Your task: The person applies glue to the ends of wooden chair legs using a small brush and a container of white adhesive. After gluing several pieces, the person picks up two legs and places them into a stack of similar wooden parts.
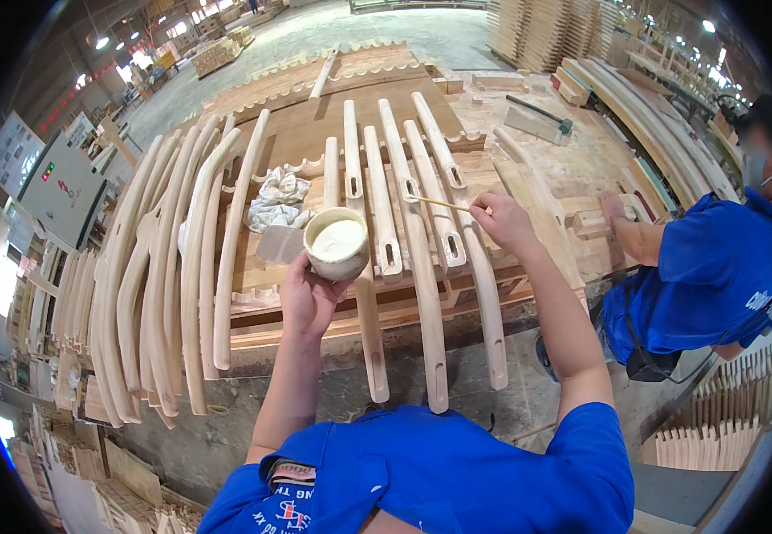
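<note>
My left hand is wrapped round a round tub of white glue, held upright over the bench's near side. Between the fingers of my right hand is a thin stick, pinched near its end. Its far tip touches a slot in a curved wooden chair leg. Several more slotted wooden legs lie side by side around it, some jutting past the bench's near edge. White glue shows at the slot under the tip. A crumpled white rag lies left of the tub.
Curved wooden pieces are piled at the left, overhanging the bench. A co-worker in blue stands at the right, one hand on a wooden block. A mallet lies at the far right. Scalloped wooden strips rest at the back.
</note>
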`<state>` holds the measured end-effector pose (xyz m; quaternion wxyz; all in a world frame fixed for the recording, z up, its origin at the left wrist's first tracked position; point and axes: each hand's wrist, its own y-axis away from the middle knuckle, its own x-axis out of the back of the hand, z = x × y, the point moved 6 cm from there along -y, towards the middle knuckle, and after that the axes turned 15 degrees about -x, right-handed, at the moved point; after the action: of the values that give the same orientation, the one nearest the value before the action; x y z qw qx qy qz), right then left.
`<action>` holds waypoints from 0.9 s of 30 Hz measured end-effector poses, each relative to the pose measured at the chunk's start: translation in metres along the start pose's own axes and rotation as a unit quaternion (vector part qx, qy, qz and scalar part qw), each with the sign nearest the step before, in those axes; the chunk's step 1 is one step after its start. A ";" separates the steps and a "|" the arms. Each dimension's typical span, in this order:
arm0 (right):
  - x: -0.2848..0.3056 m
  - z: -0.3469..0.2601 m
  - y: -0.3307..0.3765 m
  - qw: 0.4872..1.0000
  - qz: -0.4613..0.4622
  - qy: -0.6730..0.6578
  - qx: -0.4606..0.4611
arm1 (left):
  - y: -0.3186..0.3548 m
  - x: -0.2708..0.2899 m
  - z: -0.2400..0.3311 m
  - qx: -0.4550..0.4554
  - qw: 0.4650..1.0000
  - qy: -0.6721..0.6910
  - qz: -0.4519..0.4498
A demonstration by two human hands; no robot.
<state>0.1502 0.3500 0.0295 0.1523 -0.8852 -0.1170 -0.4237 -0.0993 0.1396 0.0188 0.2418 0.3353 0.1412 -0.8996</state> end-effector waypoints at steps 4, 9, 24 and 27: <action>-0.006 0.002 -0.003 0.999 0.008 0.034 -0.020 | 0.004 0.010 0.008 -0.025 1.000 0.008 0.018; -0.002 0.006 -0.003 0.998 0.001 0.040 -0.038 | 0.008 0.015 0.014 -0.042 0.999 -0.010 0.026; -0.004 0.015 -0.001 1.000 0.011 -0.022 -0.015 | 0.010 0.007 0.017 -0.042 0.997 -0.037 0.049; -0.007 0.018 -0.001 0.998 -0.009 -0.063 0.004 | 0.011 0.007 0.020 -0.050 0.997 -0.037 0.044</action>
<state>0.1587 0.3567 0.0137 0.1438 -0.9086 -0.1362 -0.3676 -0.1091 0.1199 0.0275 0.3029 0.2950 0.1624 -0.8915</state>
